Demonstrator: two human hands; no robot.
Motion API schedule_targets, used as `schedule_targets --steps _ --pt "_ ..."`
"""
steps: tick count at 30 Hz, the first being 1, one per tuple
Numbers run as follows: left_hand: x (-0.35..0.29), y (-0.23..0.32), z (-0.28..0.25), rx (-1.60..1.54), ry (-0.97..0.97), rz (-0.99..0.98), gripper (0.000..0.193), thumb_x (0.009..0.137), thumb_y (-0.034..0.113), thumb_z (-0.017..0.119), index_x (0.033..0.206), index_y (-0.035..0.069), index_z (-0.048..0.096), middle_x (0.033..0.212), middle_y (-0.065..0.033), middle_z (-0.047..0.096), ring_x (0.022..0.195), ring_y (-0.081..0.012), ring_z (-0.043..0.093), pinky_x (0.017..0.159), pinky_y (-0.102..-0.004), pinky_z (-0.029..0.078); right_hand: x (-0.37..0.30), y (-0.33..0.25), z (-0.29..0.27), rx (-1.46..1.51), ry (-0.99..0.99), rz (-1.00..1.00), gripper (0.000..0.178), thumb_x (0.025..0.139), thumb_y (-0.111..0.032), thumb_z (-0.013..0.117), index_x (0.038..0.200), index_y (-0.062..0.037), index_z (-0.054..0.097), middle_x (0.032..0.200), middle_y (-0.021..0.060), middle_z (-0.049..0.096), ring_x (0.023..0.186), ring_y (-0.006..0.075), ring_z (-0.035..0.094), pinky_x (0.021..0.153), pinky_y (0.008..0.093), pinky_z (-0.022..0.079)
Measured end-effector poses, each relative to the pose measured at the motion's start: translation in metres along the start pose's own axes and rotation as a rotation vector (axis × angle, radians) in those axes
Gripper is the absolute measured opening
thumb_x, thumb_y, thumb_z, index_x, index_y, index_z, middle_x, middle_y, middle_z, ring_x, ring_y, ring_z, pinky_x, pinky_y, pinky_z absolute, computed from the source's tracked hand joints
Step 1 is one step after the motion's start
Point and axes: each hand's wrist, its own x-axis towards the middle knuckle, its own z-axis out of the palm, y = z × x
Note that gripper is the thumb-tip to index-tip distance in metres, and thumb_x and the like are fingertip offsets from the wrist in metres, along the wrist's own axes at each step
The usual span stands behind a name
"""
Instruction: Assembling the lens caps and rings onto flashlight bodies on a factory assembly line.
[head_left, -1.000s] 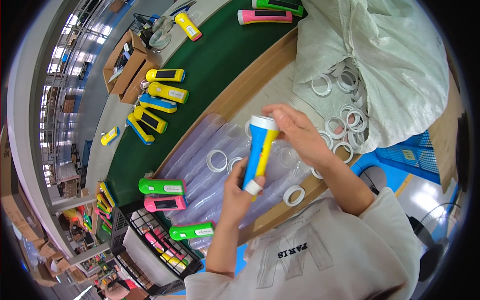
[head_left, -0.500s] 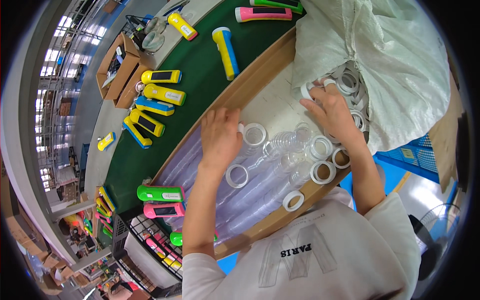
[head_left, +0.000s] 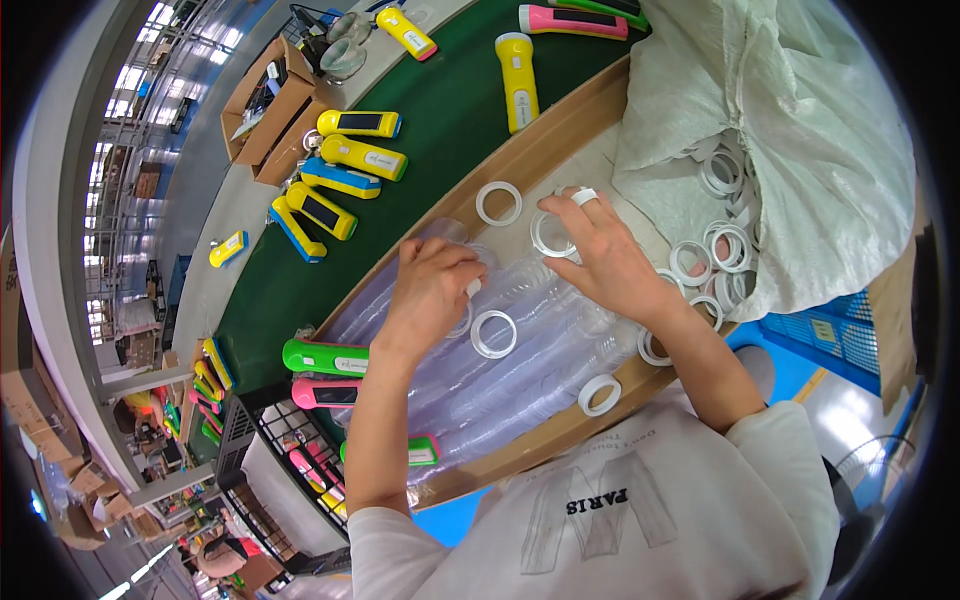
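Observation:
My right hand [head_left: 612, 262] has its thumb and fingers around a white ring [head_left: 537, 240] above the tray. A white band circles one of its fingers. My left hand [head_left: 430, 292] is closed, its fingers curled down over the rows of clear plastic discs [head_left: 520, 365]; what they grip is hidden. A clear disc [head_left: 447, 230] shows just beyond its knuckles. Between the hands, near the tray's far wall, lies a loose white ring [head_left: 499, 203]. Another white ring [head_left: 493, 334] rests on the discs, and a thicker one [head_left: 599, 395] by the near wall.
The long cardboard tray [head_left: 580, 115] has a woven white sack [head_left: 790, 190] at its right, several white rings at its mouth. Beyond runs a green belt [head_left: 450, 110] with yellow, blue, pink and green flashlights. A black wire basket [head_left: 300, 460] stands left; a blue crate [head_left: 825, 335], right.
My right hand has come left from the sack's mouth with a white ring. My left hand has shifted slightly, its fingers more curled. The view has turned a little.

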Motion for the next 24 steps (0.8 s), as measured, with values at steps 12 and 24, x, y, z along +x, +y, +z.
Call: schedule_targets --steps 12,24 --pt "0.056 0.009 0.016 -0.566 0.427 -0.353 0.014 0.084 0.008 0.064 0.097 0.003 0.067 0.084 -0.0139 0.061 0.072 -0.0287 0.061 0.063 -0.0348 0.048 0.008 0.001 0.015 0.238 0.036 0.038 0.067 0.071 -0.006 0.074 0.131 -0.0061 0.043 0.122 0.0184 0.05 0.106 0.0353 0.053 0.088 0.039 0.046" --pt "0.166 -0.171 0.026 0.438 -0.032 -0.901 0.049 0.091 0.059 0.042 0.129 0.029 0.05 0.117 -0.0128 0.064 0.113 -0.0415 0.052 0.094 -0.0516 0.036 0.011 0.003 0.016 0.406 -0.037 0.112 0.068 0.072 0.007 0.065 0.134 -0.011 0.042 0.123 0.0188 0.044 0.08 0.0226 0.054 0.076 0.0342 0.049"
